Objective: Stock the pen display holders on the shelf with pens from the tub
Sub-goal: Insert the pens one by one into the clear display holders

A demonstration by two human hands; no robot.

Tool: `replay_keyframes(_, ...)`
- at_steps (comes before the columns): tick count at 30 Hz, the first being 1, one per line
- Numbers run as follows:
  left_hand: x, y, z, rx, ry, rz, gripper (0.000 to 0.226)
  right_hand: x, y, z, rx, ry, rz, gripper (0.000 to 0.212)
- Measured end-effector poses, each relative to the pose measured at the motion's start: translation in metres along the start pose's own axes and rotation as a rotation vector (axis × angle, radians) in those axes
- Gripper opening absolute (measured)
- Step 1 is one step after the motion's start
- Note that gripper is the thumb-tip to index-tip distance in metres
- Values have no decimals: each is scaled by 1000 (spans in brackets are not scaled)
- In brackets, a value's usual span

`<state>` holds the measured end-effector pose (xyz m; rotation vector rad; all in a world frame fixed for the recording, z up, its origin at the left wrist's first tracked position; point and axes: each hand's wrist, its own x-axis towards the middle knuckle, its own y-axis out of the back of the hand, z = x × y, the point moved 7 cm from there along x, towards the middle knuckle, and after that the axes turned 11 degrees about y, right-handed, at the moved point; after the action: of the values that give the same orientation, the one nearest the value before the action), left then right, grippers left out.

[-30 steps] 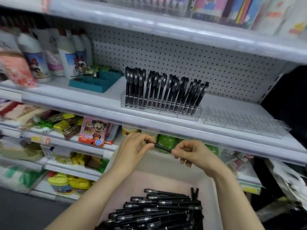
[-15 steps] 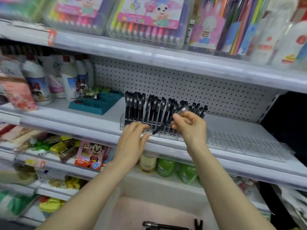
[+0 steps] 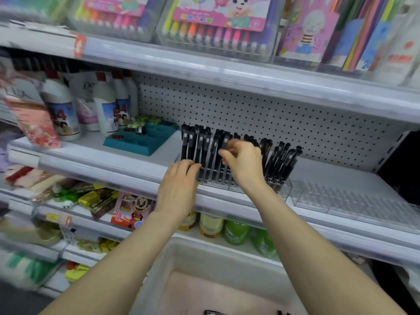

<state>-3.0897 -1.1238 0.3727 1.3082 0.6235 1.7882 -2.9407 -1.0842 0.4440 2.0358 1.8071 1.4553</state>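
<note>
On the shelf: first holder (image 3: 283, 189) nearly full of upright black pens (image 3: 281, 160); second holder (image 3: 352, 201) beside it bare.
Right hand (image 3: 244, 162): pinches a pen (image 3: 225, 140) into the row.
Left hand (image 3: 179, 180): fingers relaxed, resting on that holder's front.
Tub (image 3: 172, 258): below; much stocking left, I judge.

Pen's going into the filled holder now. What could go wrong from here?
1. The right hand pinches the pen among tightly packed pens; it may knock neighbours askew or miss a free slot.
2. The filled holder sits near the shelf edge; only the left hand touches its front, so a hard push might slide it.
</note>
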Motion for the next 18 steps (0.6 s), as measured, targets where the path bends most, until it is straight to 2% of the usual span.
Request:
replay_keyframes(15,-14,2,0,-16,-13,-35,60,-25,3,7,1,-53,3,18)
replay_keyframes(18,-38,4,4,-72,-23,-32,51,-46,18,6,15,-43,9,11)
